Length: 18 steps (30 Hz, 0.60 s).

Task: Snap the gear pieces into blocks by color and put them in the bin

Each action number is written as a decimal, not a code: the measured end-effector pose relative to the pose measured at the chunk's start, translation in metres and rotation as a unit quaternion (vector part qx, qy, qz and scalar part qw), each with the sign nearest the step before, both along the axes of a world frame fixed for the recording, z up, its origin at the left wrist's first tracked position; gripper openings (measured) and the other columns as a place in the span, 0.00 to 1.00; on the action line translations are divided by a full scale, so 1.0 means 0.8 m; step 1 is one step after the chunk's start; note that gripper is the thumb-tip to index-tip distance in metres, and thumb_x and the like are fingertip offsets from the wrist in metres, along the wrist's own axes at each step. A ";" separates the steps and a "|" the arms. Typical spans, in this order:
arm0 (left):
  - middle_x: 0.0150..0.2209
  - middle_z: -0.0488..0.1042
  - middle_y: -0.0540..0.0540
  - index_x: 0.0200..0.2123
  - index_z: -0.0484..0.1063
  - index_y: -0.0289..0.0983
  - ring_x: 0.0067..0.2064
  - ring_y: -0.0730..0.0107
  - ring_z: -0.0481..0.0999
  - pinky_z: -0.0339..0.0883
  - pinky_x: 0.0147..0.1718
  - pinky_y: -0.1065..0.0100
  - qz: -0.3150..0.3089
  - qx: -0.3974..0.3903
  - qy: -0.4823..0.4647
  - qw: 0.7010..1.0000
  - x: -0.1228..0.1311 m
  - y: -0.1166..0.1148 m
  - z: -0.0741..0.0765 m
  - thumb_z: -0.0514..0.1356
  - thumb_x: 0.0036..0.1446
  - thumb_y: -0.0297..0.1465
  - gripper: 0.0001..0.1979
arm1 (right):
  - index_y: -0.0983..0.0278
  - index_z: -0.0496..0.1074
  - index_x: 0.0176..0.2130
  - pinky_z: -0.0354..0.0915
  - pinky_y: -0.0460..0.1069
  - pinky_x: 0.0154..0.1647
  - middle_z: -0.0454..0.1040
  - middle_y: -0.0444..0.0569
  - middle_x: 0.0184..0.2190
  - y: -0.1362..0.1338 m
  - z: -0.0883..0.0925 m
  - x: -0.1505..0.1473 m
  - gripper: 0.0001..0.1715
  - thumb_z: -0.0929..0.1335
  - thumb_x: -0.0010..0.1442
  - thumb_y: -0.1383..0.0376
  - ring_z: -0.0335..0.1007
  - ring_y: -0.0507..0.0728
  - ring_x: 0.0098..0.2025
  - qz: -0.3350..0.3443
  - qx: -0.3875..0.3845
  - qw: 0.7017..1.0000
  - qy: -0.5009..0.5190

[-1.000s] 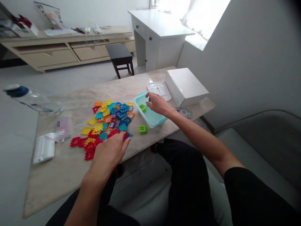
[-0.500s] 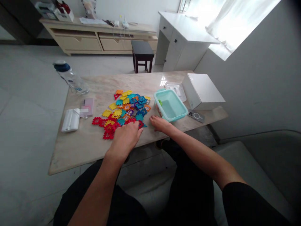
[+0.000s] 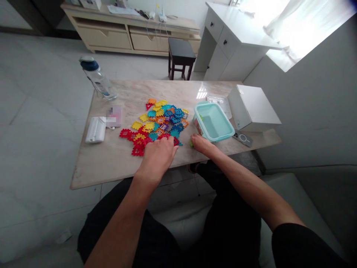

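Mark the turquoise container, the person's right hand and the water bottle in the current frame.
Turquoise container point(image 3: 216, 123): head view, on its bare inside.
Right hand point(image 3: 201, 144): head view, on the back of the hand.
Water bottle point(image 3: 102, 85): head view, on its clear body.

Looks like hard, matt plastic in the pile of coloured pieces point(image 3: 160, 120); smooth, softly shiny plastic in the tub point(image 3: 219, 125) at 3 o'clock from there; clear, glossy plastic in the bottle point(image 3: 102, 83) at 10 o'clock. Seems smooth, stone-like and polished across the tabletop point(image 3: 111, 167); cloth-like in the curtain point(image 3: 290, 26) at 2.
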<state>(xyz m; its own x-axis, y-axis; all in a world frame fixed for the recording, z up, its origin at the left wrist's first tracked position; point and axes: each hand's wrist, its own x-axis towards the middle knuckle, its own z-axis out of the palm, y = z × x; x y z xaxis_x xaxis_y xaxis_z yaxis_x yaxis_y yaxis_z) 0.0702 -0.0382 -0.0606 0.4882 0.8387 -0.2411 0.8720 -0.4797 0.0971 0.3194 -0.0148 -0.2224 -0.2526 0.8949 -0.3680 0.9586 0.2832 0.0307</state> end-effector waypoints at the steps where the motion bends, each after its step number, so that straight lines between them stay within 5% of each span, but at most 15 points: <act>1: 0.50 0.84 0.34 0.57 0.76 0.35 0.51 0.42 0.87 0.78 0.46 0.56 -0.001 0.003 -0.002 1.000 0.000 0.000 0.000 0.53 0.80 0.41 0.18 | 0.72 0.84 0.55 0.70 0.56 0.65 0.83 0.69 0.53 0.000 -0.001 0.000 0.22 0.63 0.72 0.75 0.80 0.70 0.58 -0.012 -0.003 1.000 0.008; 7: 0.48 0.85 0.36 0.55 0.77 0.37 0.49 0.44 0.88 0.78 0.43 0.57 -0.006 0.034 -0.015 0.999 0.002 -0.002 -0.003 0.54 0.80 0.40 0.16 | 0.74 0.84 0.51 0.71 0.50 0.55 0.85 0.67 0.50 0.005 0.017 -0.003 0.13 0.74 0.68 0.71 0.82 0.65 0.53 -0.097 -0.013 0.992 0.079; 11: 0.53 0.85 0.35 0.58 0.77 0.37 0.55 0.44 0.87 0.80 0.47 0.56 -0.018 0.048 -0.056 0.997 -0.004 0.006 -0.008 0.62 0.76 0.36 0.13 | 0.73 0.83 0.52 0.72 0.50 0.45 0.86 0.59 0.44 0.004 0.060 -0.007 0.25 0.76 0.70 0.52 0.82 0.61 0.44 -0.160 -0.032 0.960 0.227; 13: 0.61 0.82 0.32 0.64 0.74 0.36 0.63 0.43 0.83 0.80 0.56 0.53 -0.042 0.068 -0.104 0.991 -0.009 0.013 -0.012 0.68 0.72 0.33 0.21 | 0.69 0.84 0.54 0.74 0.49 0.47 0.87 0.55 0.46 -0.004 0.087 -0.011 0.29 0.76 0.69 0.47 0.82 0.58 0.44 -0.209 -0.083 0.863 0.453; 16: 0.72 0.74 0.31 0.76 0.63 0.36 0.71 0.44 0.77 0.73 0.69 0.49 -0.090 0.097 -0.202 0.970 -0.013 0.020 -0.014 0.76 0.64 0.32 0.42 | 0.66 0.85 0.54 0.76 0.49 0.55 0.86 0.54 0.52 -0.023 0.127 -0.023 0.32 0.83 0.60 0.48 0.82 0.56 0.49 -0.247 -0.169 0.648 0.700; 18: 0.73 0.72 0.31 0.78 0.58 0.37 0.73 0.44 0.75 0.71 0.73 0.47 -0.121 0.107 -0.271 0.949 -0.012 0.021 -0.014 0.78 0.62 0.34 0.48 | 0.65 0.85 0.51 0.77 0.49 0.55 0.86 0.53 0.51 -0.036 0.146 -0.031 0.31 0.86 0.56 0.51 0.82 0.55 0.48 -0.246 -0.208 0.575 0.752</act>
<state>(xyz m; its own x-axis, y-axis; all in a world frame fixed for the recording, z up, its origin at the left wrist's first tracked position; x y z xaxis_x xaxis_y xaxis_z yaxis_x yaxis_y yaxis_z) 0.0605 -0.0212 -0.0717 0.6762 0.6880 0.2634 0.5835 -0.7185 0.3786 0.2943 -0.0434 -0.1053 -0.3185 0.9078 -0.2730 -0.2199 -0.3509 -0.9102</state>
